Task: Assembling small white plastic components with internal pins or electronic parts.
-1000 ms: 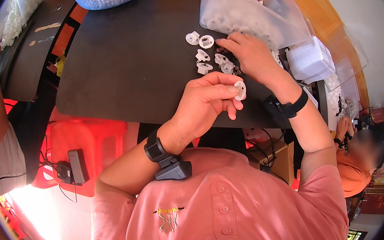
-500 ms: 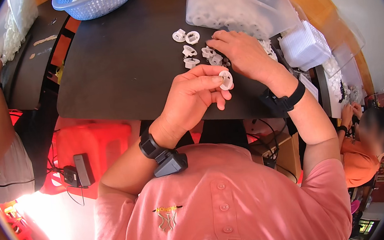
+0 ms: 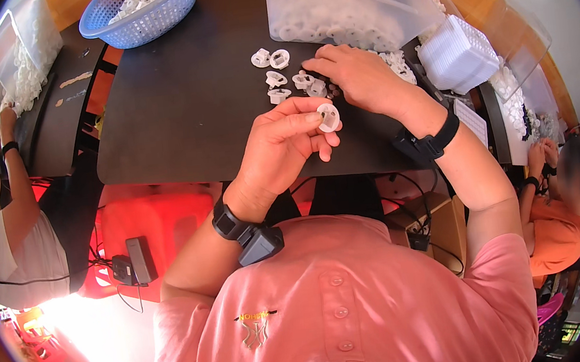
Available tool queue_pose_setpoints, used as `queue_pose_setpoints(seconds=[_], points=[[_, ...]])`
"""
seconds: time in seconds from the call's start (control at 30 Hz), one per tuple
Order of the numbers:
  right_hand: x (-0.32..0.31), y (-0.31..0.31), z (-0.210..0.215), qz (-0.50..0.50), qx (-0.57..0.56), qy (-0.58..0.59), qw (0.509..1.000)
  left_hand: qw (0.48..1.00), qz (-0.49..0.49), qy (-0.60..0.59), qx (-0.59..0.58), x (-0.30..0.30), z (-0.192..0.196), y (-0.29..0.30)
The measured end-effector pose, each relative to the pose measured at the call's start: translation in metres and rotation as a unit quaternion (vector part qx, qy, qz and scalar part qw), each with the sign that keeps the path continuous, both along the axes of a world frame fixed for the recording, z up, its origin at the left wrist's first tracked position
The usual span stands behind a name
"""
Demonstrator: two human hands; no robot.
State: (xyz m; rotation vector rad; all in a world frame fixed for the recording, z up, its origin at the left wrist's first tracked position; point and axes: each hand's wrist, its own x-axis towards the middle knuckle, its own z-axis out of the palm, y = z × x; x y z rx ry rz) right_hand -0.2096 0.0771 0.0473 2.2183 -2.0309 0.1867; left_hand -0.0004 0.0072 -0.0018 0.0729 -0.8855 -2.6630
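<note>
My left hand (image 3: 285, 146) pinches a small round white plastic part (image 3: 328, 117) between thumb and fingers, above the near edge of the black table (image 3: 183, 107). My right hand (image 3: 358, 78) rests palm down on the table, its fingertips among several loose white plastic parts (image 3: 279, 77); what lies under its fingers is hidden. Both wrists carry black bands.
A clear bin (image 3: 343, 13) of white parts stands behind my right hand. A blue basket (image 3: 141, 13) of parts sits at the far left. A stack of white trays (image 3: 457, 54) is at right. Other people work at left (image 3: 3, 211) and right (image 3: 556, 224). A red stool (image 3: 154, 230) stands below.
My view has tilted so the table sits lower in the picture. My left hand still holds the white part; my right hand stays on the loose parts, shifted slightly.
</note>
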Motion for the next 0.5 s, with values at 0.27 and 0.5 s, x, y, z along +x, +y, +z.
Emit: queue_pose_setpoints(seconds=[0.27, 0.5], points=[[0.000, 0.006, -0.002, 0.056, -0.043, 0.017, 0.997, 0.999, 0.003, 0.005, -0.031, -0.001, -0.002, -0.001], [0.000, 0.040, 0.003, -0.022, -0.066, -0.028, 0.997, 1.000, 0.018, -0.002, -0.018, -0.003, -0.003, -0.001]])
